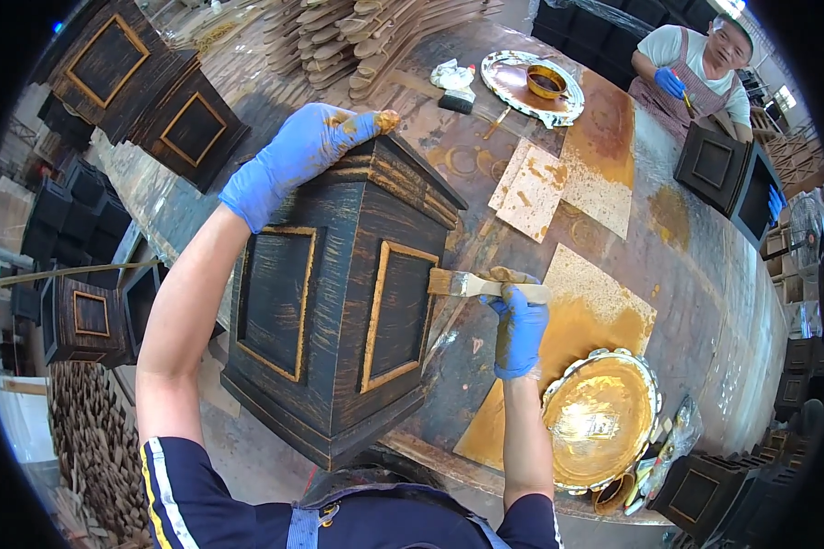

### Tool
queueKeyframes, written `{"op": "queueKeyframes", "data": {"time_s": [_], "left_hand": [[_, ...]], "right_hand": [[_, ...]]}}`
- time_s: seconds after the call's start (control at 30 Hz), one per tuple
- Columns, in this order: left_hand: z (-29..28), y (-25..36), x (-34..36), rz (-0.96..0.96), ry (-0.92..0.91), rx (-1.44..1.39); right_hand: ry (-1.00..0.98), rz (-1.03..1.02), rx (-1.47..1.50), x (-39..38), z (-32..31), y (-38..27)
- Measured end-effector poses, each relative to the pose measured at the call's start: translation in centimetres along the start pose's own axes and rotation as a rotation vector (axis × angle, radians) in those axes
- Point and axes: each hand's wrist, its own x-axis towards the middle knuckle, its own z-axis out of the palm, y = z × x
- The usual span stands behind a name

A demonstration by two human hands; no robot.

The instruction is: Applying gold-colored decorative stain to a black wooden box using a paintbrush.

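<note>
Head view: my left hand (307, 151), in a blue glove, lies over the top of a dark wooden box (343, 242), its stained fingers drawn together and bent over the upper edge; the palm side is hidden, so I cannot tell how firmly it grips. The box stands tilted before me at the bench's near edge, one corner toward me, its sides set with ochre-edged panels; I cannot tell whether its base rests on the bench (696, 302). My right hand (520, 325), gloved too and stained about the fingers, pinches the handle of a flat brush (467, 285), with the bristles at the outer edge of the box's right-hand panel frame.

Just beyond my right forearm, by the bench's near right corner, I see a large round pan (654, 389) coated in ochre. A stained speckled board (595, 274) lies between my right hand and the bench's middle, and smaller boards (526, 188) lie farther off. Near the far edge, a round tray (506, 78) carries a bowl (547, 84) of brown liquid, with a white cloth (453, 78) just beside it. Across the far edge, a co-worker (696, 78) in blue gloves holds another brush above another dark box (710, 169).
</note>
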Motion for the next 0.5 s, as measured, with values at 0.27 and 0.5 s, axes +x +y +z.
{"op": "queueKeyframes", "data": {"time_s": [0.27,0.5], "left_hand": [[0.09,0.1,-0.35,0.054,0.019,-0.07],[-0.18,0.02,-0.45,0.035,0.029,-0.052]], "right_hand": [[0.051,-0.032,-0.017,-0.28,-0.09,-0.02],[0.095,-0.059,0.02,-0.54,-0.24,0.13]]}}
